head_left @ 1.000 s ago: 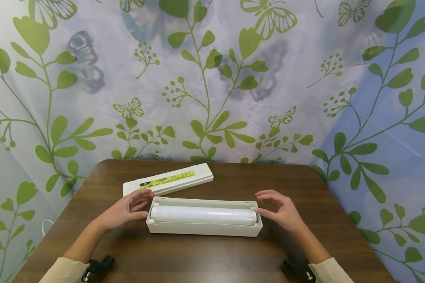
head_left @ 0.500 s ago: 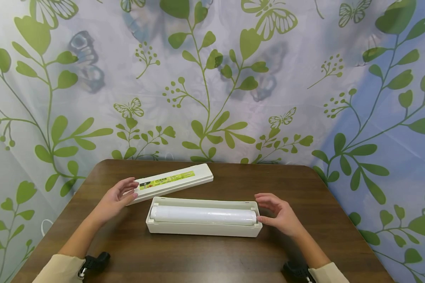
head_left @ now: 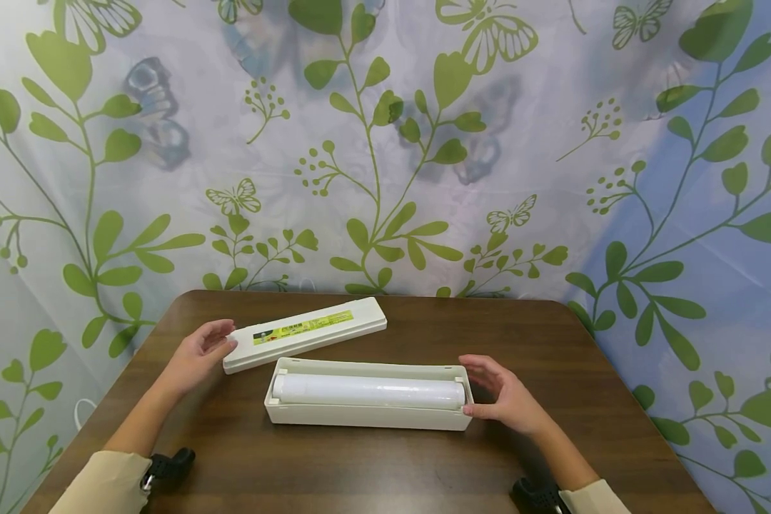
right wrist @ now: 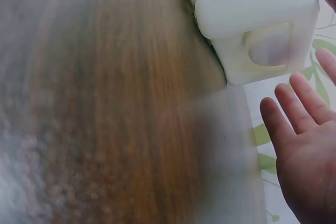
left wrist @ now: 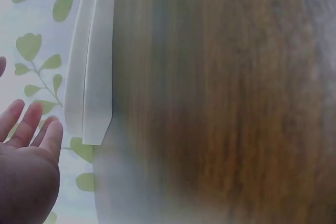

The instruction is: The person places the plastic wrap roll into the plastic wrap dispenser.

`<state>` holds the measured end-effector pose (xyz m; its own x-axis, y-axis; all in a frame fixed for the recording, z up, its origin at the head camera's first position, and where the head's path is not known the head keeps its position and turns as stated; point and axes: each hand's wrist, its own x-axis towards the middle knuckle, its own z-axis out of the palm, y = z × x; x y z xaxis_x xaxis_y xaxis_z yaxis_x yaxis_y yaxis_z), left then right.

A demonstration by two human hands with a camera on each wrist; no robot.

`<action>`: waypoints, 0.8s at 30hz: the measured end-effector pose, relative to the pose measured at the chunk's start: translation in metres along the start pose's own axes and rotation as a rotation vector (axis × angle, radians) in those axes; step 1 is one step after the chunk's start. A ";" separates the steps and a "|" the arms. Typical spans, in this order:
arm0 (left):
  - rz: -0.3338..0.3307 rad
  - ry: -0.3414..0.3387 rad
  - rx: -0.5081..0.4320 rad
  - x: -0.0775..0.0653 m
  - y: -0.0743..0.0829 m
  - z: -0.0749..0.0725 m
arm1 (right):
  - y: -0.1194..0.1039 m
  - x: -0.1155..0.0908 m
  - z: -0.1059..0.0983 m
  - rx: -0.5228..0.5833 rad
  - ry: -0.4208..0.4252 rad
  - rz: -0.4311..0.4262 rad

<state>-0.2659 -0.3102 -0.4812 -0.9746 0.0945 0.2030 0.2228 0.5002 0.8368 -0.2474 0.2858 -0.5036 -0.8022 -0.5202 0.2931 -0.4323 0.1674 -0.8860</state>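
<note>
An uncovered long white box [head_left: 369,417] sits on the table, with a roll of clear film [head_left: 369,391] lying lengthwise inside it. Behind and to its left is the white lid [head_left: 305,334], which bears a yellow-green label. My left hand [head_left: 191,360] is at the lid's left end, its fingers loosely bent; the left wrist view shows them apart from the lid [left wrist: 98,87]. At the box's right end is my right hand [head_left: 507,400], fingers spread. In the right wrist view its fingers look apart from the box [right wrist: 252,3], though the thumb is mostly cut off.
The brown wooden table [head_left: 360,471] reaches back to a curtain [head_left: 385,178] printed with green leaves and butterflies. Black straps [head_left: 167,471] sit on both wrists, below beige sleeves. The lid's near edge lies close behind the box's back left corner.
My left hand has moved left, from the box's left end to the lid's left end. The right hand has shifted slightly down beside the box. Box and lid stay in place.
</note>
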 end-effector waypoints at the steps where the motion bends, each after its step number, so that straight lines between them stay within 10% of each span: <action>1: -0.007 0.000 0.005 0.001 -0.001 -0.001 | 0.000 0.000 0.000 0.002 -0.007 0.005; 24: -0.127 -0.087 0.027 0.017 -0.021 -0.014 | 0.000 -0.002 0.004 0.049 -0.117 0.100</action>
<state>-0.2865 -0.3311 -0.4885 -0.9934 0.1029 0.0502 0.0978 0.5359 0.8386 -0.2435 0.2835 -0.5057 -0.7855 -0.5975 0.1614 -0.3297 0.1833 -0.9261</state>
